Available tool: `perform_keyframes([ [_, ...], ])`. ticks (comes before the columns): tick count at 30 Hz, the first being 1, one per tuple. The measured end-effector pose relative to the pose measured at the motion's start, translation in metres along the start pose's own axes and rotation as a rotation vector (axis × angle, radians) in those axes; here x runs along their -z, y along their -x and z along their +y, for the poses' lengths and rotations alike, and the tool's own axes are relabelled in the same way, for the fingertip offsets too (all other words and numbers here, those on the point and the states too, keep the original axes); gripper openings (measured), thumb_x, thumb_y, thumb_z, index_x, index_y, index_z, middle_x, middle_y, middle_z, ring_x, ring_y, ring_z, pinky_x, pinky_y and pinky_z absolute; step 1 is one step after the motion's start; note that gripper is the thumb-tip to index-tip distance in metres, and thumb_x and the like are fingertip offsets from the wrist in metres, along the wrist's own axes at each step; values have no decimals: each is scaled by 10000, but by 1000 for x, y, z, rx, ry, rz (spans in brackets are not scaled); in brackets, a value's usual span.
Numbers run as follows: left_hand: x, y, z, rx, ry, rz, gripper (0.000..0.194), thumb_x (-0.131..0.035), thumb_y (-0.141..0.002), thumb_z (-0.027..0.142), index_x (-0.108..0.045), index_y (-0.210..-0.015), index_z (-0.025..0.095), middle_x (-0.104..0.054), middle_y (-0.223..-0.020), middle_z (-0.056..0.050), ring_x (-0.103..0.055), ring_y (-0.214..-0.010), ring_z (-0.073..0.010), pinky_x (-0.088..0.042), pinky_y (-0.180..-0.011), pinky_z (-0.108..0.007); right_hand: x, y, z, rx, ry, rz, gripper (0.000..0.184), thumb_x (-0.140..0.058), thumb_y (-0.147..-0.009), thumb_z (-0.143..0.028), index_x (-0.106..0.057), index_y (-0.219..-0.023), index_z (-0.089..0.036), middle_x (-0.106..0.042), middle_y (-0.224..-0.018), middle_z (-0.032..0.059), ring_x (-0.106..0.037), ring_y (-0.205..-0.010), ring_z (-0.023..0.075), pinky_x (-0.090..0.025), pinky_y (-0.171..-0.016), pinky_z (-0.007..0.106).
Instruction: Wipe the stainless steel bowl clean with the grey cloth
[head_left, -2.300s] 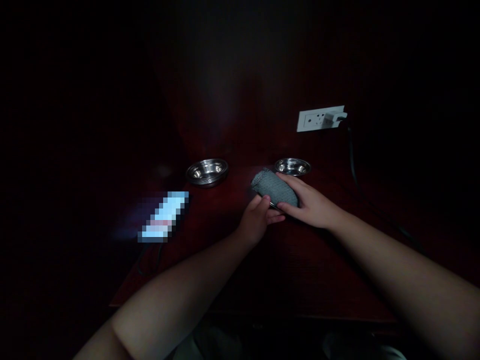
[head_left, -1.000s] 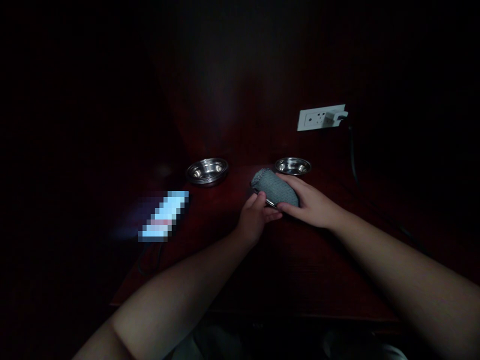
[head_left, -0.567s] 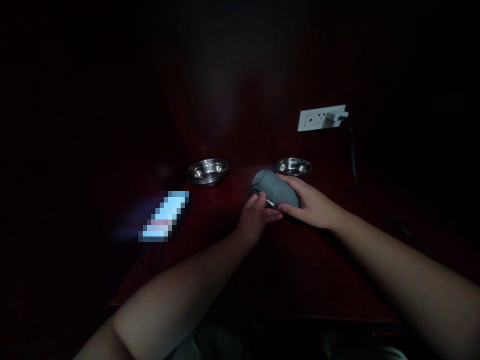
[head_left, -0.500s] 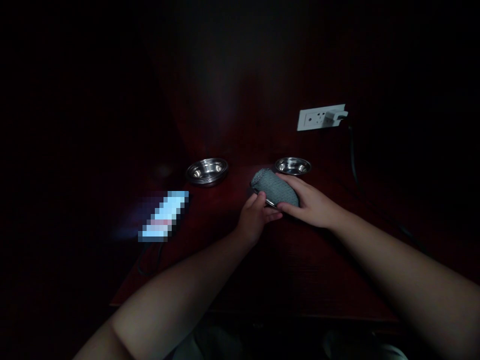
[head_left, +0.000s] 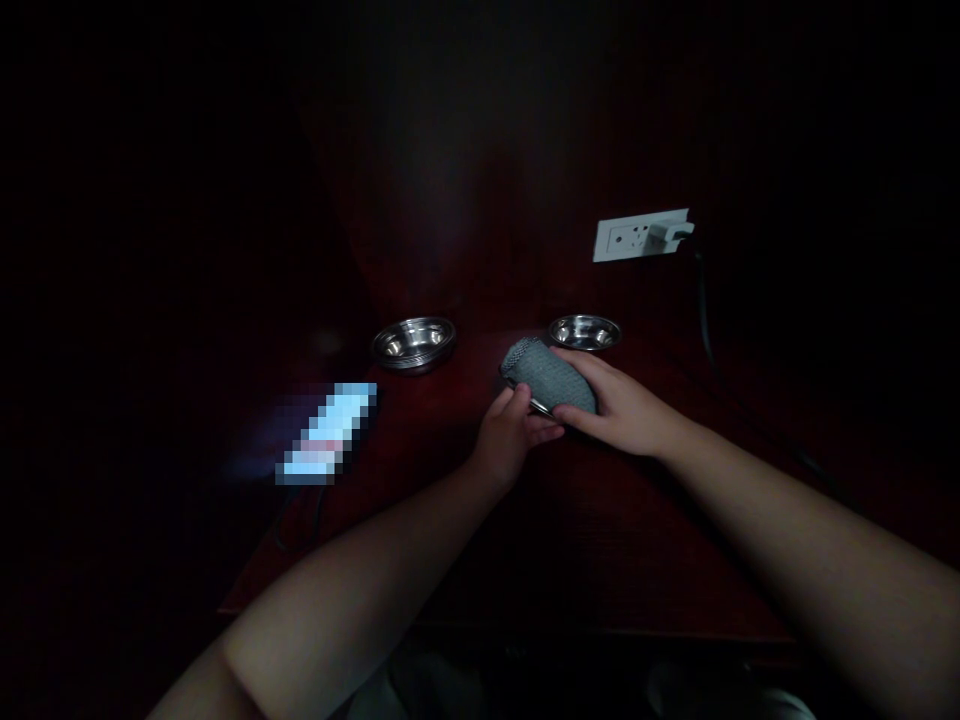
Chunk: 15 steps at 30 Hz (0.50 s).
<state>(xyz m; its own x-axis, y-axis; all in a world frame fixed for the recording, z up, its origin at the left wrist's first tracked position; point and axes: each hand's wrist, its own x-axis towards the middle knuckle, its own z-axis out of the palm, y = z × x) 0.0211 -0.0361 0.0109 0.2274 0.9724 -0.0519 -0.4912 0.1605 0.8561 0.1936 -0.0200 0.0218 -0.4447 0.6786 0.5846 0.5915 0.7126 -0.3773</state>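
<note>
Between my hands is a grey textured cloth [head_left: 551, 375], draped over a metal bowl [head_left: 541, 407] of which only a thin shiny rim shows. My left hand [head_left: 504, 435] pinches that rim from the near left, thumb on top and fingers below. From the right, my right hand [head_left: 619, 405] is closed around the cloth, its thumb at the near side and its fingers over the far side. A stack of steel bowls [head_left: 414, 344] stands beyond my left hand. One more steel bowl [head_left: 585, 332] sits just behind my right hand.
A lit phone [head_left: 326, 435], blurred out, lies at the left with a cable [head_left: 281, 530] near it. A white wall socket [head_left: 641, 236] holds a plug with a dark cord [head_left: 705, 320] running down to the right. The dark red table [head_left: 600, 560] ends in front of me.
Almost nothing differs. Both hands keep their hold on the cloth and the metal bowl; the whole view has shifted very slightly.
</note>
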Motion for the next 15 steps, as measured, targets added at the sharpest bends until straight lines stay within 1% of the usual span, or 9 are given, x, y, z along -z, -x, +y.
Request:
perform_keyframes([
  [11,-1,1,1,14,-4,5,180,-446,-946,306,-533,-969,149,-611,-817,-36,-624,-593,-114,-541,-628,-279,0,0,1,-18,-2,-9,693,-624,-838,-440,-392,-1445,-199,-495,-1445,158,-474,-1330,344,-378,-1103,568],
  [15,-1,1,1,18,-1,4,187,-479,-930,327,-538,-969,153,-618,-828,-44,-625,-609,-123,-541,-652,-297,0,0,0,-10,-7,-5,684,-619,-841,-440,-395,-1440,-198,-498,-1439,163,-480,-1325,344,-379,-1100,575],
])
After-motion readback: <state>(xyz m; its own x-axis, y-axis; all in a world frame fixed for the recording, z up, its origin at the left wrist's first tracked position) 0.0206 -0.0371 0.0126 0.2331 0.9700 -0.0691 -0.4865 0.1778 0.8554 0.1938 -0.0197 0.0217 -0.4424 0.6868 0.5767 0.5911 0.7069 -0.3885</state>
